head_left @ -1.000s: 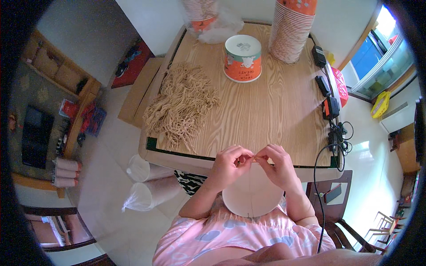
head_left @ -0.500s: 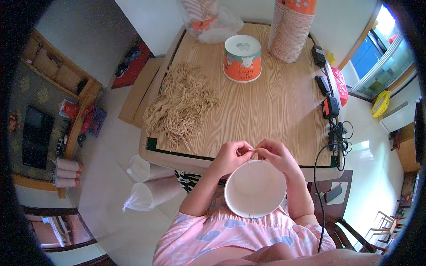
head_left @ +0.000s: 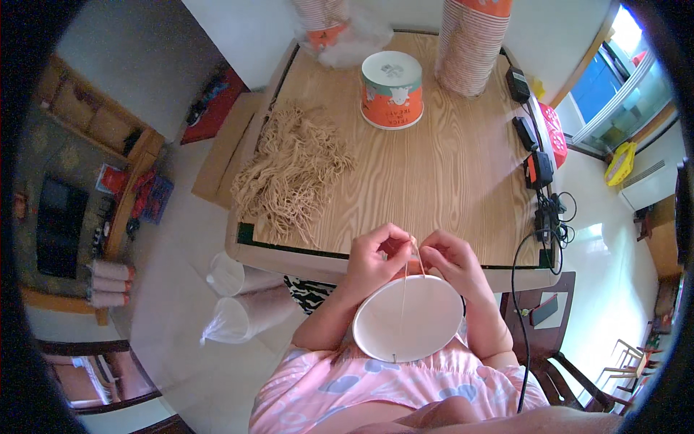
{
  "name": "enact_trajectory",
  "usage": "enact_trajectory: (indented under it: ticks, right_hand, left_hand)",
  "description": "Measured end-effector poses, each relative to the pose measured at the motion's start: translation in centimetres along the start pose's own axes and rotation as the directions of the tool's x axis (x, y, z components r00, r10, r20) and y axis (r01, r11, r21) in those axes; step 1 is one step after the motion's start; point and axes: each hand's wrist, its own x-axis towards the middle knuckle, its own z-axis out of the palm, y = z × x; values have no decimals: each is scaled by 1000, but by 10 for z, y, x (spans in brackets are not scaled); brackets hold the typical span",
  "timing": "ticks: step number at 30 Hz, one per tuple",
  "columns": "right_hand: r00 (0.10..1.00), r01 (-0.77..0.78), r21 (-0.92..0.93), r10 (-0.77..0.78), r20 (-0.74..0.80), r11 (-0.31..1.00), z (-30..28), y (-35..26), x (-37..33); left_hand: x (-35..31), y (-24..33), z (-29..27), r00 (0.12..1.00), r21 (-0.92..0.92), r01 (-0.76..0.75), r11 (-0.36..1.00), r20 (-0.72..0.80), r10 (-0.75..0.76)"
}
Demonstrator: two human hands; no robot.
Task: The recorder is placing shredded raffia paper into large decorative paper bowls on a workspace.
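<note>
A paper bucket [head_left: 376, 322] with a white inside rests tilted on my lap, its opening facing up toward me. Thin tan cord [head_left: 403, 307] runs across the opening from the lower rim and rises past the upper rim to my fingers. Just above that rim, my left hand [head_left: 377, 253] pinches the cord between thumb and forefinger. Close beside it, my right hand [head_left: 452, 262] has its thumb and fingers pressed together at the other strand of cord. A little orange of the bucket's outside shows between the hands.
On the wood-grain table [head_left: 426, 181] lies a heap of tan cords [head_left: 293, 173] at left. An upside-down orange and green bucket [head_left: 392, 98] stands farther back, near a tall bucket stack [head_left: 470, 54]. Black adapters and cables [head_left: 538, 173] line the right edge.
The bucket has tipped, so its opening looks flatter and sits slightly left. My hands have drawn a little apart, and the cord between them and the rim shows more clearly.
</note>
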Motion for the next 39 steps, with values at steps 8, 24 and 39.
enact_trajectory:
  ticks: [8,24,39]
  right_hand:
    - [921,363,-149,-378,-89,920,3,-40,-12]
    - [936,326,-218,-346,-60,920,10,-26,-14]
    - [967,-190,363,109,232,912,-23,14,15]
  left_hand:
    - [-1,55,-7,924,364,-382,849,116,365]
    - [-18,28,-4,998,137,-17,990,64,9]
    - [-14,-2,-20,988,-297,153,943,54,-143]
